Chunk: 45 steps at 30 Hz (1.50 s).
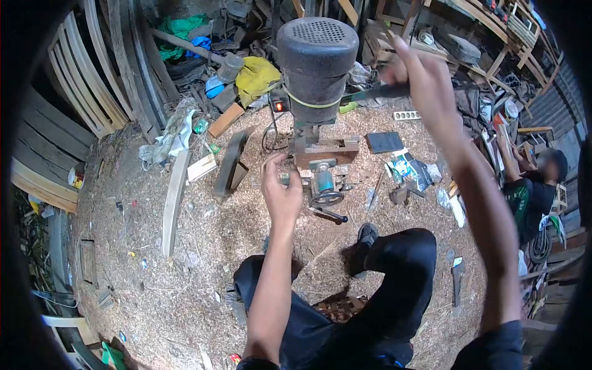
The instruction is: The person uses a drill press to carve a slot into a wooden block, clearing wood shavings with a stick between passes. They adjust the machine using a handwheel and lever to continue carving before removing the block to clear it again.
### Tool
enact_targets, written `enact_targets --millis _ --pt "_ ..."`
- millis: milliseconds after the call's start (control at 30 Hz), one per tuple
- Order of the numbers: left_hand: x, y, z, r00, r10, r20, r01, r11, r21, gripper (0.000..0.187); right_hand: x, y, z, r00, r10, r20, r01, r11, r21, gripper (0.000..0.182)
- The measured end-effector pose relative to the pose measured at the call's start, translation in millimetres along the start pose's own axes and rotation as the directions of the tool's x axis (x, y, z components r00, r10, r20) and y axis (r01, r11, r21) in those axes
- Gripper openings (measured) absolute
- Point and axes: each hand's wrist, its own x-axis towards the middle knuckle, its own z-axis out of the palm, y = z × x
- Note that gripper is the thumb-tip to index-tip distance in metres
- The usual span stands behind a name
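In front of me stands a bench machine with a black motor housing (317, 61) on top and a lit red switch on its side. A wooden block (327, 152) with a slot cut in its top sits under the motor, above a teal vise base (325, 180) with a handwheel (327, 198). My left hand (282, 185) is beside the block's left end, its fingers curved and thumb apart. My right hand (428, 83) is raised at the right, overlapping the machine's long dark lever (379, 92); its fingers are smeared by motion, and I cannot tell whether they grip it.
Wood shavings cover the floor. Left lie a curved wooden piece (176, 203) and a dark plank (231, 163); boards lean against the wall. A dark flat block (385, 142) and a power strip (407, 115) lie to the right. Another person (533, 191) sits at far right.
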Motion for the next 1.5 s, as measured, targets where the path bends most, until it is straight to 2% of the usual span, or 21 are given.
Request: enact_targets --millis 100,133,233,300,400,467,500,567,667,700,767,833,900,1033,1167,1200,1300,1333,1433,1467,1500 --pt "0 -4 2 1.000 -0.016 -0.010 0.016 1.000 -0.020 0.028 2 38 27 0.910 -0.283 -0.305 0.380 0.864 0.332 0.048" --pt "1 -5 3 1.000 -0.025 -0.012 0.025 0.999 -0.031 0.027 9 29 36 0.881 -0.264 -0.392 0.421 0.815 0.398 0.050" --pt "5 -8 8 0.997 -0.020 -0.074 0.022 0.999 0.030 0.027 65 20 32 0.901 -0.156 -0.404 0.299 0.900 0.317 0.038" --pt "26 -4 8 0.984 0.018 -0.176 -0.033 0.996 -0.081 0.027 113 20 37 0.854 -0.184 -0.486 0.401 0.829 0.391 0.044" --pt "84 58 15 0.962 0.037 -0.269 -0.107 0.962 -0.253 0.033 167 36 44 0.744 -0.331 -0.580 0.484 0.866 0.127 0.045" --pt "127 76 25 0.937 0.210 -0.280 -0.278 0.932 -0.231 0.035 185 43 51 0.605 -0.492 -0.626 0.555 0.824 -0.111 0.048" --pt "146 87 27 0.902 0.314 -0.295 -0.385 0.895 -0.226 0.036 175 36 47 0.841 -0.207 -0.499 0.306 0.944 0.122 0.063" --pt "181 110 27 0.798 0.536 -0.275 -0.563 0.826 -0.025 0.036 195 66 57 0.655 -0.513 -0.555 0.509 0.842 -0.178 0.030" --pt "210 139 32 0.759 0.617 -0.207 -0.642 0.763 -0.080 0.033 186 56 43 0.789 -0.458 -0.409 0.398 0.889 -0.226 0.037" --pt "215 143 37 0.753 0.629 -0.194 -0.656 0.742 -0.140 0.034 201 82 51 0.737 -0.516 -0.436 0.427 0.856 -0.291 0.039" --pt "215 148 46 0.746 0.639 -0.185 -0.660 0.748 -0.078 0.034 214 96 48 0.753 -0.537 -0.380 0.392 0.831 -0.395 0.035" --pt "212 150 49 0.755 0.634 -0.167 -0.641 0.767 0.015 0.032 215 85 44 0.892 -0.330 -0.309 0.312 0.944 -0.107 0.031" --pt "213 154 51 0.766 0.605 -0.218 -0.622 0.783 -0.012 0.029 214 76 43 0.939 -0.201 -0.278 0.236 0.966 0.101 0.028" --pt "215 154 52 0.778 0.593 -0.209 -0.614 0.788 -0.048 0.026 231 81 46 0.957 -0.045 -0.286 0.044 0.999 -0.010 0.035" --pt "215 159 53 0.770 0.598 -0.220 -0.622 0.781 -0.056 0.023 247 84 43 0.974 0.002 -0.229 -0.016 0.998 -0.059 0.046" --pt "217 157 54 0.771 0.599 -0.216 -0.622 0.781 -0.054 0.023 261 100 50 0.970 -0.004 -0.242 -0.009 0.999 -0.051 0.048" --pt "222 151 52 0.751 0.623 -0.219 -0.643 0.765 -0.028 0.023 289 131 65 0.918 -0.096 -0.384 -0.017 0.959 -0.282 0.038" --pt "224 150 52 0.754 0.621 -0.217 -0.643 0.765 -0.045 0.023 288 126 60 0.950 -0.021 -0.311 -0.051 0.973 -0.223 0.058" --pt "229 148 50 0.698 0.676 -0.236 -0.702 0.712 -0.035 0.024 314 156 73 0.962 -0.063 -0.265 0.012 0.982 -0.188 0.056" --pt "230 143 51 0.676 0.697 -0.238 -0.717 0.697 0.007 0.021 287 133 67 0.953 -0.194 -0.231 0.156 0.973 -0.172 0.051" --pt "226 142 50 0.684 0.689 -0.240 -0.713 0.701 -0.021 0.019 295 158 72 0.965 -0.107 -0.238 0.043 0.965 -0.258 0.044"
